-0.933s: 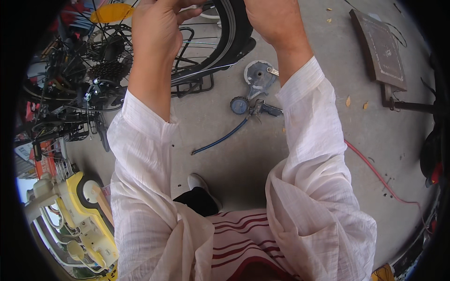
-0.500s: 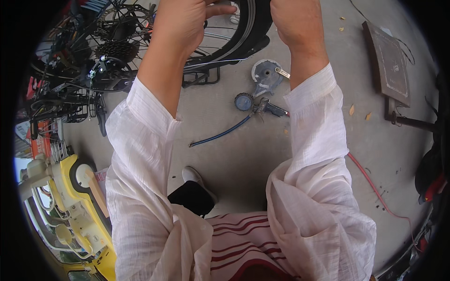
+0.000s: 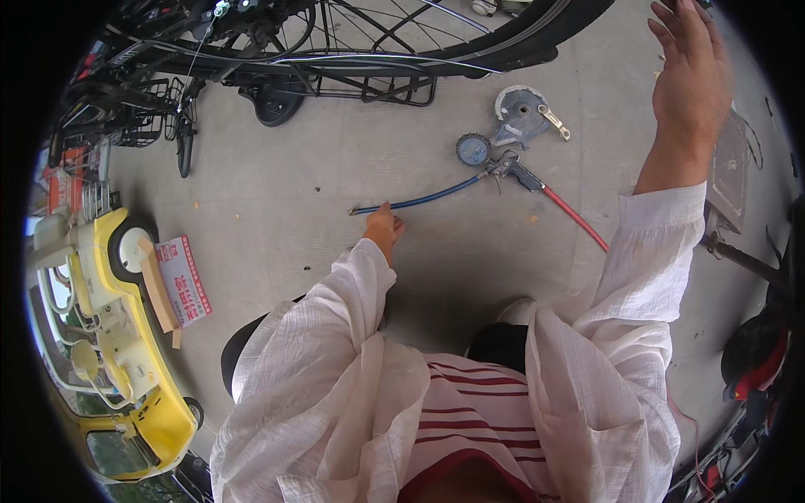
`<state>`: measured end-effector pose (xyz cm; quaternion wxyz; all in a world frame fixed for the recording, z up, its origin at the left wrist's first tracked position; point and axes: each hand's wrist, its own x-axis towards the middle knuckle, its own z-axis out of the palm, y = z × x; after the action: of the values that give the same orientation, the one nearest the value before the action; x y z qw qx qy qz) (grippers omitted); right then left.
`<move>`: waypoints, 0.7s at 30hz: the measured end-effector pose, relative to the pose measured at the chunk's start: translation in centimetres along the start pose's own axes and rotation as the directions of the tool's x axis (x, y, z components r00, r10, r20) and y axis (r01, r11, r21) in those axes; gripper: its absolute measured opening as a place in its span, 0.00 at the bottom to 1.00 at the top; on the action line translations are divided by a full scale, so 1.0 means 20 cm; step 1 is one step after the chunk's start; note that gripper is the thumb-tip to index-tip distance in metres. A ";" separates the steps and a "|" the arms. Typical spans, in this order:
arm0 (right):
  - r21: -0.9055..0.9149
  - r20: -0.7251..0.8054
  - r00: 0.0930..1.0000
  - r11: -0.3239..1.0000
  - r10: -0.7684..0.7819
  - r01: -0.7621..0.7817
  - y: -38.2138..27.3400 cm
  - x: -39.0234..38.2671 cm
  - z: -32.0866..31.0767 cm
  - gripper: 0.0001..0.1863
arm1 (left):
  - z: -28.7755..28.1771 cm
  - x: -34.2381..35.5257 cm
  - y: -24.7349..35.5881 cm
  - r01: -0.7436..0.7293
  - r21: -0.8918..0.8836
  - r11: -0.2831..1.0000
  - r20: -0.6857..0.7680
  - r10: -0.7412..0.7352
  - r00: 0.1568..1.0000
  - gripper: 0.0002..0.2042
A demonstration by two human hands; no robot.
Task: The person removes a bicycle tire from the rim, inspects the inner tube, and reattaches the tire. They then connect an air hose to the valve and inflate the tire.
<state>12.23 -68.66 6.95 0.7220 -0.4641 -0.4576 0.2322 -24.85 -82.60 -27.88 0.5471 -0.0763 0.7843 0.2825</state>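
My left hand (image 3: 384, 228) reaches down to the blue air hose (image 3: 432, 196), its fingers curled at the hose near the brass end (image 3: 353, 211). The hose runs to a tyre inflator with a round dial gauge (image 3: 474, 150) and a trigger handle (image 3: 527, 177), lying on the floor. My right hand (image 3: 692, 80) is raised at the upper right, its fingers bent around something dark that the picture's top edge cuts off. Ahead of me the black tyre (image 3: 537, 38) of a bicycle wheel curves across the top, beside a black rack (image 3: 377, 92).
A worn drum brake part (image 3: 524, 113) with a metal lever lies beyond the inflator. A red hose (image 3: 577, 218) leads from its handle. On the left are a yellow toy-like vehicle (image 3: 159, 419) and a printed carton (image 3: 183, 281). A brown board (image 3: 728, 172) stands at right.
Both hands have left the tyre. My left hand has come down to the blue hose; my right has moved out to the upper right. The view has shifted, showing more red hose.
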 end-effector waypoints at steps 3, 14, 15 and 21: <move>0.518 0.141 0.932 0.778 0.334 -0.357 0.20 0.13 -0.36 0.19 | 0.07 0.16 0.01 -0.036 -0.093 0.995 0.033 0.039 0.999 0.17; -0.165 -0.025 1.000 0.986 -0.004 0.000 -0.16 -0.01 -0.02 0.17 | 0.39 -0.42 0.23 -0.916 0.213 0.341 0.233 0.892 0.387 0.15; -0.146 -0.053 0.999 0.989 -0.010 0.002 -0.16 0.01 -0.03 0.17 | 0.44 -0.72 0.28 -0.970 0.140 0.199 0.331 0.914 0.236 0.15; -0.117 0.088 0.995 0.991 -0.053 0.063 -0.21 0.04 0.13 0.26 | 0.47 -1.48 0.68 -0.983 -0.142 -0.119 0.530 0.829 -0.177 0.16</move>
<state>9.94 -68.84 11.30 0.6792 -0.4828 -0.5143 0.2028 -11.54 -72.07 1.37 0.3303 0.6810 0.4592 0.4650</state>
